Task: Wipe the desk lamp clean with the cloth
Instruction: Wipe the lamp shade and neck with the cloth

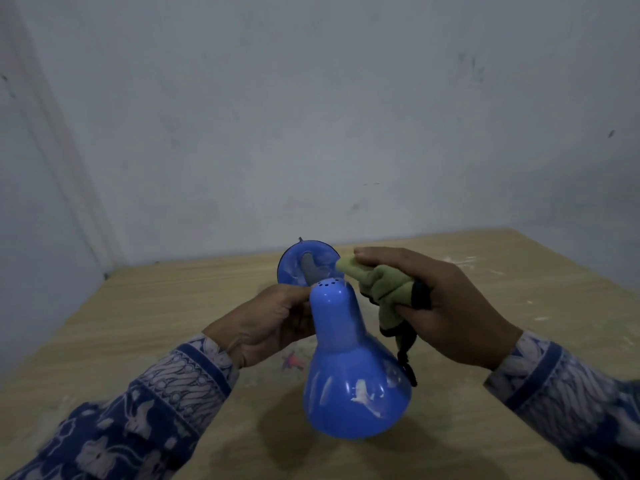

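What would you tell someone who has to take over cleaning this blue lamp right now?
Left hand: grips the glossy blue metal desk lamp at its neck, behind the shade.
Right hand: holds the bunched green cloth, its tip by the lamp's round blue base.
The lamp stands on the light wooden table.
Done: cannot tell.
Left: white smears show on the shade's wide end and on the base; wipe both.

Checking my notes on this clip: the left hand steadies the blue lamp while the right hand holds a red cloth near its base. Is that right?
Not quite. In the head view the cloth is green, not red. The rest holds: left hand steadies the blue lamp, right hand holds the cloth near the base.
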A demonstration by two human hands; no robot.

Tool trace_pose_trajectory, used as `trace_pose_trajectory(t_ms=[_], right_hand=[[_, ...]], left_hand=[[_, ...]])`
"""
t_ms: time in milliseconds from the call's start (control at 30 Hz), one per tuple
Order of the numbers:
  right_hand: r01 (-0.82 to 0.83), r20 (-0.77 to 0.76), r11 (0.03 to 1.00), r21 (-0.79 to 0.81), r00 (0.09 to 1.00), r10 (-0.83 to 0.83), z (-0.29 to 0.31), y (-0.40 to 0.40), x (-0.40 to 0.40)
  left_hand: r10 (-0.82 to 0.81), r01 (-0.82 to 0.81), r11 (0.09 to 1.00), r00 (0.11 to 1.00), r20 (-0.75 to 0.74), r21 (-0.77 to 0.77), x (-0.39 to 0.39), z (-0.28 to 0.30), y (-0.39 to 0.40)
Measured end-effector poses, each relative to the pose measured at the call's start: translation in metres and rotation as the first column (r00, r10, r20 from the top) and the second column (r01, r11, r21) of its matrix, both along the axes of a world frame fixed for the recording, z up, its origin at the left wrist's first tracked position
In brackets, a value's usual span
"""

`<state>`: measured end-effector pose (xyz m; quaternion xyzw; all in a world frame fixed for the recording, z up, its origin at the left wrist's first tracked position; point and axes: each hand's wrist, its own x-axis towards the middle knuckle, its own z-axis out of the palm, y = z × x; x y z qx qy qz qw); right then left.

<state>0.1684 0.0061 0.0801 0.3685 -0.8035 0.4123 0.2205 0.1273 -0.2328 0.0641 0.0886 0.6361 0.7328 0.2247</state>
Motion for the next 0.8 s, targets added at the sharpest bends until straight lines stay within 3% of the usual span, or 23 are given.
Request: trace_pose_trajectory(t_ms=[133,267,467,600,800], right_hand=[[-0.066,-0.110,0.981,0.180,0.990,0.086,-0.005,-0.019,-0.009],[-0.001,-0.163,0.961,0.278,0.985,0.049,-0.004,-0.009,-0.024],[0.020,-0.179,0.990,0.137,0.984,0.005,0.006,-0.019,-0.016],[-0.066,-0.175,0.981,0.185,0.980,0.099,-0.008,-0.030,-0.011],[0.009,-0.134,0.955,0.295,0.990,0.032,-0.014,-0.006,-0.022]], left_hand=[[0.074,-0.074,0.997,0.997,0.022,0.016,0.002,0.003,-0.011],[0.090,-0.090,0.996,0.995,0.035,-0.021,0.005,0.005,-0.017],[0.087,-0.086,0.996,0.996,0.036,-0.028,0.006,0.005,-0.019],[0.119,-0.119,0.993,0.991,0.054,-0.011,0.003,0.003,-0.017],[0.139,-0.139,0.990,0.989,0.055,-0.005,0.005,0.002,-0.019]])
